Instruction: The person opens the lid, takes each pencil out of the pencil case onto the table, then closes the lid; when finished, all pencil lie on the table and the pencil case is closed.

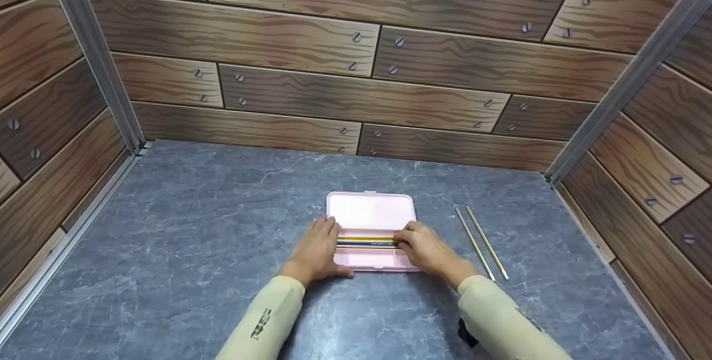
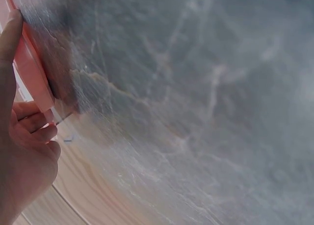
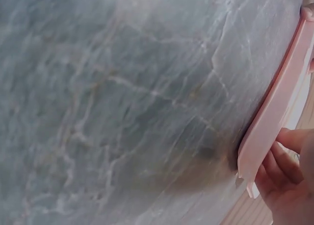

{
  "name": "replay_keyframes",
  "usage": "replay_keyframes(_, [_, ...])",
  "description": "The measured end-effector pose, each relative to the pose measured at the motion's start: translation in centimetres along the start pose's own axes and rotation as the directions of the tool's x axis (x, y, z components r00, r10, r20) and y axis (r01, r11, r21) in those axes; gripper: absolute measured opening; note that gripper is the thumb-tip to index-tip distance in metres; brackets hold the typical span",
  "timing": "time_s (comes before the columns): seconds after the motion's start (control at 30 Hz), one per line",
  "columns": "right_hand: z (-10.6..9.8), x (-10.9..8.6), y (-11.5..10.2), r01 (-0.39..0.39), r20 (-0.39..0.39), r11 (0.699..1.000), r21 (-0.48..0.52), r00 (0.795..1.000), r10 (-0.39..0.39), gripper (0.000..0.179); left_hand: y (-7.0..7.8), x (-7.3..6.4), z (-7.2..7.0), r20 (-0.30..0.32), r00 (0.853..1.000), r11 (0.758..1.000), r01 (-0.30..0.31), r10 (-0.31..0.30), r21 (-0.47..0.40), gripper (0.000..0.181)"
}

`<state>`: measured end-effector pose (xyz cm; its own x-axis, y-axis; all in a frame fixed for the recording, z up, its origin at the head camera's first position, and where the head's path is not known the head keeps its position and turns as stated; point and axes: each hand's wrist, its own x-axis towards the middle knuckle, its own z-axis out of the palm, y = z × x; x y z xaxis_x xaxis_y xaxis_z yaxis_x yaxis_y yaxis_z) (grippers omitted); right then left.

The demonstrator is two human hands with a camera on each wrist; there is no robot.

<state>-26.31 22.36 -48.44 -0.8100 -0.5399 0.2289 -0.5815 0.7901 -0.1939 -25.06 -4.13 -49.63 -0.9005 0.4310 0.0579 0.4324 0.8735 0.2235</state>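
A pink pencil case (image 1: 370, 211) lies open on the table, its lid folded back away from me. A yellow pencil (image 1: 361, 238) and a dark pencil (image 1: 361, 243) lie side by side across its tray. My left hand (image 1: 312, 250) holds the case's left end, thumb along the front edge and fingers at the far side; the left wrist view shows the thumb (image 2: 11, 31) against the pink rim. At the pencils' right ends, my right hand (image 1: 429, 250) has its fingers bent and pinching; its fingertips hide those ends. The right wrist view shows that hand beside the case's wall (image 3: 274, 105).
Two slim gold-coloured pencils or rods (image 1: 487, 242) lie nearly parallel on the marbled grey table (image 1: 222, 210), right of the case. Wood-patterned walls (image 1: 300, 82) with metal corner posts enclose the table at the back and sides. A small black item (image 1: 467, 333) shows beneath the right forearm.
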Motion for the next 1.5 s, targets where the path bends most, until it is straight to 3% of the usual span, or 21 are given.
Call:
replay_keyframes(0.27, [-0.4,1.0,-0.5,-0.100,0.090,0.994,0.034,0.991,0.096,0.007,0.0,0.0,-0.1,0.015,1.000,1.000,0.004,-0.003,-0.023,0.108])
replay_keyframes(0.43, [-0.5,1.3,-0.9,-0.135,0.086,0.990,0.032,0.988,0.132,0.005,-0.1,0.1,-0.1,0.006,1.000,1.000,-0.001,0.001,-0.007,0.108])
replay_keyframes(0.8, [-0.2,1.3,-0.3,-0.051,0.062,0.997,-0.051,0.997,0.055,0.007,0.0,0.0,0.0,-0.001,1.000,1.000,0.012,-0.012,-0.016,0.107])
replay_keyframes(1.07, [-0.4,1.6,-1.0,-0.124,0.136,0.992,-0.034,0.983,0.127,0.005,-0.1,0.0,0.0,-0.014,1.000,1.000,-0.002,0.002,0.000,0.107])
replay_keyframes(1.33, [-0.4,1.8,-1.3,-0.180,0.140,0.983,-0.020,0.973,0.181,0.007,-0.1,0.0,0.0,-0.030,0.999,0.999,-0.020,0.021,0.029,0.107])
replay_keyframes(1.4, [-0.3,1.8,-1.1,-0.167,0.135,0.986,-0.030,0.976,0.169,0.007,-0.1,0.0,0.1,-0.030,0.999,0.999,-0.022,0.023,0.031,0.107])
replay_keyframes(1.5, [-0.1,1.6,-0.8,-0.081,0.108,0.993,-0.081,0.990,0.089,0.008,-0.1,0.0,0.1,-0.027,0.999,0.999,-0.020,0.020,0.025,0.107])
